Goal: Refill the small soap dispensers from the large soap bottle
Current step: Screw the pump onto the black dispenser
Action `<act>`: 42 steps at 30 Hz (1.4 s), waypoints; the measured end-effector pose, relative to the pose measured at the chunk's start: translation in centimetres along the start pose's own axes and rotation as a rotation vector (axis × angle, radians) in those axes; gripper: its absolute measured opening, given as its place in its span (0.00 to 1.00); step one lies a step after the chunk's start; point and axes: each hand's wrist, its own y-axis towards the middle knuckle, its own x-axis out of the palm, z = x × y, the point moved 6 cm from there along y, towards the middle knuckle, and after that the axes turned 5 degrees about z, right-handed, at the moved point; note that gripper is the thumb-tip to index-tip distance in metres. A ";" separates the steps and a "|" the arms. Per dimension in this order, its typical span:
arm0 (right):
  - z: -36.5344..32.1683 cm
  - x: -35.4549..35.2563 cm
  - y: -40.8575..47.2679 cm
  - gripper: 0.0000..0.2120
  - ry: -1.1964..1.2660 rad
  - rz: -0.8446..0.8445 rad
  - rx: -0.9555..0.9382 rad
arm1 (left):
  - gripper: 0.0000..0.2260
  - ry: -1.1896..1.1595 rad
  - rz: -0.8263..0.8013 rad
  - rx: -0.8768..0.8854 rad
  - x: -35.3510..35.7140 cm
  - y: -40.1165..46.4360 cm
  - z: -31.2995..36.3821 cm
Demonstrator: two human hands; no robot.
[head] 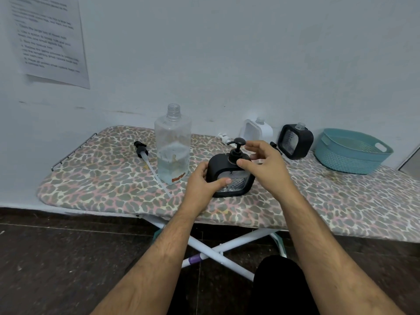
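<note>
A small black soap dispenser [229, 169] stands on the leopard-print ironing board [109, 178]. My left hand [204, 180] grips its body from the left, thumb across the clear front. My right hand [263, 162] has its thumb and fingers around the collar of the black pump head [237, 147] on top. The large clear soap bottle [172, 146] stands uncapped just left, about a third full. Its long pump [145, 158] lies on the board beside it. Behind stand a white dispenser [256, 130] and a second black dispenser [295, 142], both without pumps.
A teal plastic basket [352, 151] sits at the board's far right. A small white pump [223, 137] lies near the white dispenser. A printed sheet [47, 39] hangs on the wall at the upper left. The board's white legs [216, 251] cross over a dark floor.
</note>
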 end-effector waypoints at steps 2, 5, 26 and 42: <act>1.4 -0.7 -0.1 0.24 -0.007 -0.077 0.054 | 0.22 -0.009 -0.008 0.000 0.1 0.0 0.1; 3.5 -1.0 -0.4 0.30 0.043 -0.253 0.145 | 0.22 -0.022 -0.016 -0.007 0.2 0.0 0.0; 7.0 -14.0 0.6 0.22 0.259 -0.024 0.201 | 0.21 -0.017 -0.233 0.011 13.3 2.3 3.2; 11.3 -26.0 4.0 0.21 0.145 0.493 0.209 | 0.27 0.110 -0.312 0.078 25.9 7.9 3.4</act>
